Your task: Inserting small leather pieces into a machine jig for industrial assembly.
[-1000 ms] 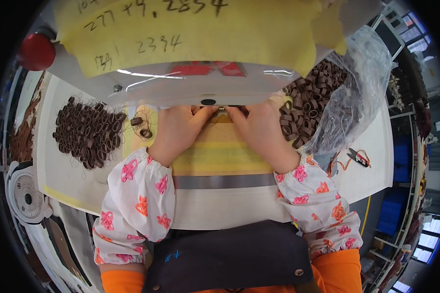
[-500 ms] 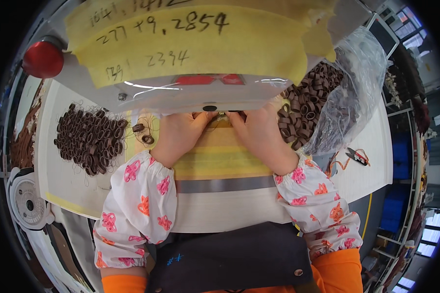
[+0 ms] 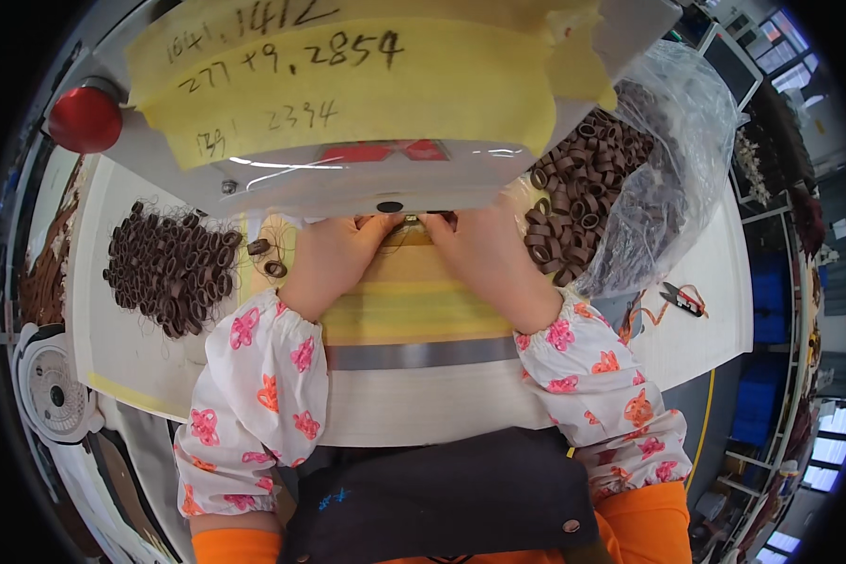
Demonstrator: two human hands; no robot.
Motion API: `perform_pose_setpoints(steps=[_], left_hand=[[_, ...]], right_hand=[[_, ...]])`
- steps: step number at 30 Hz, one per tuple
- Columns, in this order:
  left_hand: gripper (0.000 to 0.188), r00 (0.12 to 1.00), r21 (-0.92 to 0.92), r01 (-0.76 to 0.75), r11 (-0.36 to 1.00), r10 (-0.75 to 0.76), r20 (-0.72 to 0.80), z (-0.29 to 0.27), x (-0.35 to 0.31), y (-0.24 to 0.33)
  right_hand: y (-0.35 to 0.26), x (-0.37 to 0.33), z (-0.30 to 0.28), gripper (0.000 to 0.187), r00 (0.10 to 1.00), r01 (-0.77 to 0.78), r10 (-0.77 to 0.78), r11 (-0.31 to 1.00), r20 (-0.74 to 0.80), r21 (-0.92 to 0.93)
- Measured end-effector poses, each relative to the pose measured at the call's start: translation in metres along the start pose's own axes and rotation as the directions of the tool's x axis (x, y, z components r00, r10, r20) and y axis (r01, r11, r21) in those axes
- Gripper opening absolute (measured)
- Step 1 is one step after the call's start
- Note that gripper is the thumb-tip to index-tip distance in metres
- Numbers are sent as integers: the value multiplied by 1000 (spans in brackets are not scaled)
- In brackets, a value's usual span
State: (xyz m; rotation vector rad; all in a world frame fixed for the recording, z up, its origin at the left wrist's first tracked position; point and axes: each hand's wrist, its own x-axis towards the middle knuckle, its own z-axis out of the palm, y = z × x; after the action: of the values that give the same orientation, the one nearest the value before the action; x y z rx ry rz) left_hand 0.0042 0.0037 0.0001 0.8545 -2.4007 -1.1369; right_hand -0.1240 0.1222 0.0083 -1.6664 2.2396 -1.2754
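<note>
Both my hands are at the needle area under a white machine head (image 3: 367, 179), fingertips close together over the yellow-taped work plate (image 3: 409, 291). My left hand (image 3: 334, 252) has thumb and fingers pressed together by a small metal part (image 3: 411, 219). From the other side my right hand (image 3: 487, 246) comes to the same spot, its fingers curled in. Whatever they pinch is too small and partly hidden by the machine. Left of my left hand lie two loose brown loops (image 3: 274, 269) with thread ends.
On the left is a heap of brown loops (image 3: 172, 273) trailing threads. More brown loops (image 3: 587, 188) lie on the right, beside a clear plastic bag (image 3: 658, 202). Thread snips (image 3: 683, 299) rest at the table's right. A red knob (image 3: 86, 115) protrudes at upper left.
The view has shifted slightly, so the machine head and both hands sit a little further left in it. Both hands keep nearly the same pose at the needle area.
</note>
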Motion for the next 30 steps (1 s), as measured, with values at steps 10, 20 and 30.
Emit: perform_pose_setpoints(steps=[10,20,30], left_hand=[[42,998,2,54,999,-54,10,-3,-2,5],[30,996,-100,-85,991,84,-15,6,3,-3],[25,902,290,-383,877,423,-89,-14,-40,-1]], right_hand=[[1,0,5,10,1000,-11,12,1000,-7,12],[5,-4,5,11,998,-2,5,999,-55,53],[11,-4,-23,9,996,41,-56,979,-70,-200]])
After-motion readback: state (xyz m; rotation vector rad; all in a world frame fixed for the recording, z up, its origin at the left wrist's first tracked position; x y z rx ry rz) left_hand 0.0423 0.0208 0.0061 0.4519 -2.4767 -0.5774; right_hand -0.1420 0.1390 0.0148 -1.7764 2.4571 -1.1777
